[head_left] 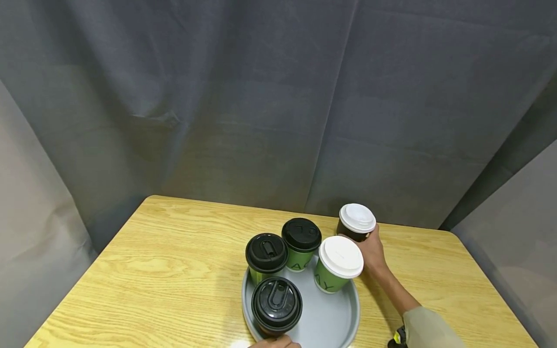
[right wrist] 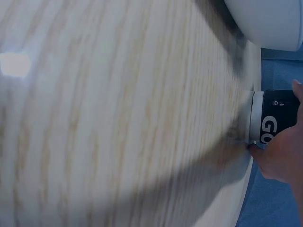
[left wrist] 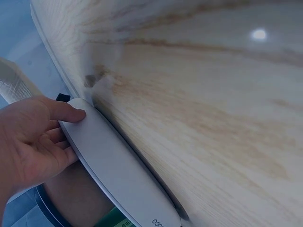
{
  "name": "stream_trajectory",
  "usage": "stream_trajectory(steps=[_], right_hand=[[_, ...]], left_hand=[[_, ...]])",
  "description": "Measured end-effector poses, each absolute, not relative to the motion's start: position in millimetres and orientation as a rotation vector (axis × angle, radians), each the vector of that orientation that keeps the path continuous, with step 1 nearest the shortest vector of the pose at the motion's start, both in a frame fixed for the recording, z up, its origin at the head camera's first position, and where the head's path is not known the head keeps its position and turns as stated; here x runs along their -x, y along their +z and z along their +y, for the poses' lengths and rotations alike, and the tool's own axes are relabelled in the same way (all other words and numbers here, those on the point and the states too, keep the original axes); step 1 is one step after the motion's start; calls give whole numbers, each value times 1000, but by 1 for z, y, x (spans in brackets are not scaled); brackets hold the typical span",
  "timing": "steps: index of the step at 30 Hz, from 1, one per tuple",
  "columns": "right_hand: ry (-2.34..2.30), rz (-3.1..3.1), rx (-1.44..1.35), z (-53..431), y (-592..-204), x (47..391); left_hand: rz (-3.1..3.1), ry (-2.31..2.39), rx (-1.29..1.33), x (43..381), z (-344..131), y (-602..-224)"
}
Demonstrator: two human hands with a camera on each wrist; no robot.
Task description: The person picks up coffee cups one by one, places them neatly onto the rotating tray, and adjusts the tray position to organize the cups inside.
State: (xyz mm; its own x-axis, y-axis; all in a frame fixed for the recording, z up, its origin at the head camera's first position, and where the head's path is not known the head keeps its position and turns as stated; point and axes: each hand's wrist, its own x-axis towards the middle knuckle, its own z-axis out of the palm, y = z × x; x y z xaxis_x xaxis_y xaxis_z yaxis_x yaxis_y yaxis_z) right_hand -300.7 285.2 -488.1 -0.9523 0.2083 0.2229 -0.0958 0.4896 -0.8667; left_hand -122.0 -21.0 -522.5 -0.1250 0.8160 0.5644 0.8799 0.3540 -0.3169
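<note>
At the back right, my right hand [head_left: 373, 250] grips a dark paper cup with a white lid [head_left: 358, 218]. White letters show on this upright cup [right wrist: 279, 118] in the right wrist view, its base close to the table. My left hand [left wrist: 33, 142] holds the rim of a round grey tray [left wrist: 118, 161], thumb on its outer wall, fingers curled over the other side. In the head view only a few left fingers [head_left: 278, 342] show, beside a black-lidded cup [head_left: 277, 304] on the tray.
Also on the tray stand a green cup with a white lid [head_left: 340, 258] and two green cups with black lids, one at the back [head_left: 301, 237] and one at the left [head_left: 266, 253]. Grey curtains [head_left: 261, 96] surround the wooden table [head_left: 165, 280].
</note>
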Motion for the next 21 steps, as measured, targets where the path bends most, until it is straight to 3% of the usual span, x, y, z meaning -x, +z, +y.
stream_trajectory(steps=[21], right_hand=[[1496, -2392, 85, 278, -477, 284]], left_hand=[[-1954, -104, 1416, 118, -20, -522]])
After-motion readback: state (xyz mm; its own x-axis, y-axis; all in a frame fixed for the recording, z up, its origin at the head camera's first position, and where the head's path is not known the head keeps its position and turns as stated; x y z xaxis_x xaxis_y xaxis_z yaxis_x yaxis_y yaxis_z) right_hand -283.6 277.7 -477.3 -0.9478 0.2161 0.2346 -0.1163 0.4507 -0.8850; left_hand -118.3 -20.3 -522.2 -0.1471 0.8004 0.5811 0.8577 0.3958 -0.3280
